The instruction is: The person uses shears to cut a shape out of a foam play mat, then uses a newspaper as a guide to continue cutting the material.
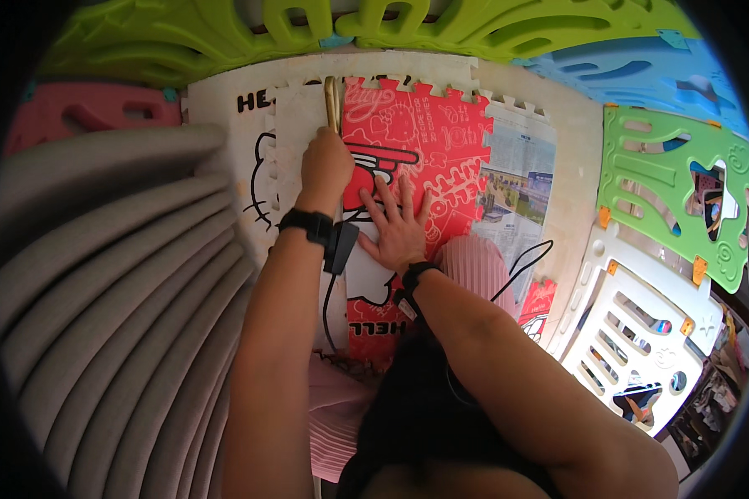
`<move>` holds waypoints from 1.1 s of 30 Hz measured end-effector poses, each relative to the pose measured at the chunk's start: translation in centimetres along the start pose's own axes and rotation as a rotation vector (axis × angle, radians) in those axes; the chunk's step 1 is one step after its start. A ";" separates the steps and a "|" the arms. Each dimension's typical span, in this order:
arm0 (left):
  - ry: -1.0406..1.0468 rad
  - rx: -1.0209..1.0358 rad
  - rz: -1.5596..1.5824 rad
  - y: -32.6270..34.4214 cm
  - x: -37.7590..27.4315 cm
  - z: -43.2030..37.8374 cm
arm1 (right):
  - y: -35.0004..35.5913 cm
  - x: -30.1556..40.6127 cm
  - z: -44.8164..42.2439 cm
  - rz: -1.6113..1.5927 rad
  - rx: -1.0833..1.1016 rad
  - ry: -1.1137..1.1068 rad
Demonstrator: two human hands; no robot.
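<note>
My left hand (327, 162) is closed around the lower end of a slim gold-coloured metal object (332, 103); the fist hides part of it, and its exact kind cannot be told. It lies along the seam between a pale mat tile (296, 156) and a red printed foam jigsaw mat (452, 125). My right hand (396, 227) rests palm down on the red mat, fingers spread, thumb towards the left hand. Both wrists wear black straps, and a black box (342, 248) with a cable sits at the left wrist. A knee in pink ribbed cloth (477, 268) presses beside the right hand.
A printed newspaper sheet (518, 181) lies right of the red mat. Grey padded folds (131, 299) fill the left side. Plastic play fence panels stand around: lime (225, 37), blue (630, 68), green (649, 174), white (636, 337) and pink (106, 112). A black cable (524, 256) loops near the knee.
</note>
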State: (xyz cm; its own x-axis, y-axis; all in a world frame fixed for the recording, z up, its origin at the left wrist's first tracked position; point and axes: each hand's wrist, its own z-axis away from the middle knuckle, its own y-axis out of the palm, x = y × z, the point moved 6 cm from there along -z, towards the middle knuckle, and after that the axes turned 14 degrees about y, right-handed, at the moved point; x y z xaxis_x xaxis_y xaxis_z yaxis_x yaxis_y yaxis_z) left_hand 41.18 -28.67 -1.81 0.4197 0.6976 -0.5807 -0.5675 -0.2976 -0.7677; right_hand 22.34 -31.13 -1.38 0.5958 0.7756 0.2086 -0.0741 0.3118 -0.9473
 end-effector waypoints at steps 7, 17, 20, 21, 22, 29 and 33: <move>-0.084 0.033 0.098 0.8 1.0 0.8 | -0.1 -0.2 0.1 0.004 0.010 0.017; -0.059 0.016 0.121 1.2 1.7 1.4 | 0.0 0.0 -0.2 0.014 0.004 0.014; -0.047 0.045 0.072 0.5 0.3 3.0 | 0.4 -0.4 0.2 0.007 -0.008 0.018; -0.037 0.020 0.054 0.6 0.7 3.0 | 0.3 -0.2 0.1 0.008 -0.005 0.014; -0.027 -0.005 0.036 0.7 0.9 2.6 | 0.3 -0.1 0.1 0.010 -0.003 0.011; -0.073 0.041 0.093 1.0 1.1 3.0 | 0.0 -0.2 -0.3 -0.002 -0.012 0.013; -0.032 0.019 0.025 0.7 0.3 4.5 | 0.2 0.0 0.1 -0.002 -0.016 0.008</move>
State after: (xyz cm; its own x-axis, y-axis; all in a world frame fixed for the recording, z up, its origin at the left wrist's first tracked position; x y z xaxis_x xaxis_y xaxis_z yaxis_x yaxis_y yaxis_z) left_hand 37.68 -25.71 -1.34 0.3824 0.7104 -0.5909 -0.5910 -0.3035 -0.7474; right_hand 22.21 -31.02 -1.60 0.6026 0.7702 0.2089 -0.0597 0.3046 -0.9506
